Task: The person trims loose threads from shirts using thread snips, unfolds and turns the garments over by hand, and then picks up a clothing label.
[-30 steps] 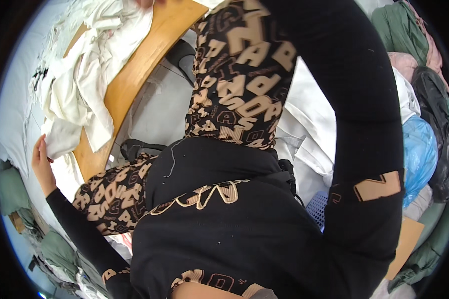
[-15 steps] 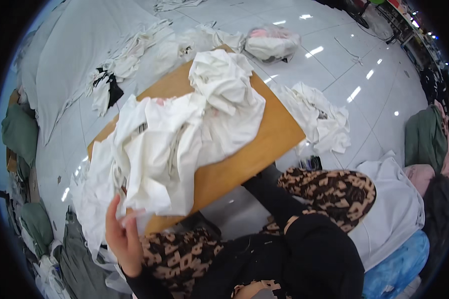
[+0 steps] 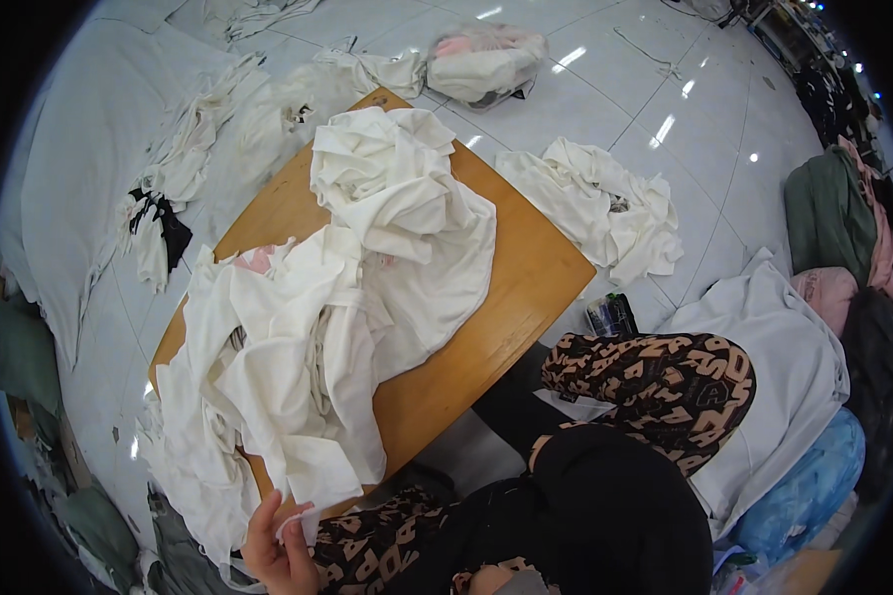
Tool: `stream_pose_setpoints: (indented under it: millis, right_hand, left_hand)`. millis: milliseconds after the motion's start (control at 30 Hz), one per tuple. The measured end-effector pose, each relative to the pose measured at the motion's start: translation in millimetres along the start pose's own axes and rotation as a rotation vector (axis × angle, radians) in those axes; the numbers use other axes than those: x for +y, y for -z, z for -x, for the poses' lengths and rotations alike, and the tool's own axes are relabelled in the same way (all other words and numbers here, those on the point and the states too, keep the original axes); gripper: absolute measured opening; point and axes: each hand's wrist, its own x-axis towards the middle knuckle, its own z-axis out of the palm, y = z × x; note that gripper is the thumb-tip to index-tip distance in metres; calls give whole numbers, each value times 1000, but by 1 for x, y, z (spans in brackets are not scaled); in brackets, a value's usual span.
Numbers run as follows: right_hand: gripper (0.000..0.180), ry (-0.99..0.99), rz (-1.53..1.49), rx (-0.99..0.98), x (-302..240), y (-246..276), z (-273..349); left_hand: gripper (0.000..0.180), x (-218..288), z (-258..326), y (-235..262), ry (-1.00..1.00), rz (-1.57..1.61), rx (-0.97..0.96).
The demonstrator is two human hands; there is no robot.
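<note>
My left hand [image 3: 280, 550] is at the near left corner of a low wooden table [image 3: 437, 397]. Its fingers are closed around a small pale pinkish-white piece of cloth [image 3: 309, 523], beside the hanging edge of a white garment [image 3: 288, 377]. I cannot tell whether that piece belongs to the garment. The crumpled garment spreads over the table's left side, with a pink patch [image 3: 256, 259] at its upper edge. Behind it sits a bunched heap of white cloth [image 3: 387, 178]. My right hand is out of sight; a black sleeve [image 3: 615, 496] shows on that side.
White cloth [image 3: 605, 213] lies on the tiled floor right of the table. A clear bag of cloth [image 3: 486, 64] is beyond it. Near my patterned knee [image 3: 665, 377] are a small dark packet [image 3: 612, 315] and grey-white fabric [image 3: 764, 367]. A blue bundle [image 3: 799, 496] is at the lower right.
The view has shifted, so the table appears lower and further left. My left hand has closed from spread fingers onto the pale cloth piece. The white pile remains on the table.
</note>
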Motion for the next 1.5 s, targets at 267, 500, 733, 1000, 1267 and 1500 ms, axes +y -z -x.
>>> stream_pose_setpoints:
  millis: [267,500,733,1000,1267,1500]
  right_hand:
    - [19,284,-72,-446,-115,73,67]
    - [22,-339,-1311,307,-180,288,125]
    - [29,-249,-1288,438,-225,381,147]
    - [31,9,-1250,495,-223,399,103]
    - [21,-201,-1667,408,-212,383,60]
    - [21,-194,-1640,386,-200,381,49]
  left_hand:
    - [14,-4,0,1,-118,32,149]
    - [12,1,-9,0,-150,375,49]
    - [21,49,12,-16,-280,590,-252]
    - [17,57,23,-14,-90,680,-139]
    - [19,39,2,-13,-111,640,-126]
    - [18,35,-8,-20,-12,887,-116]
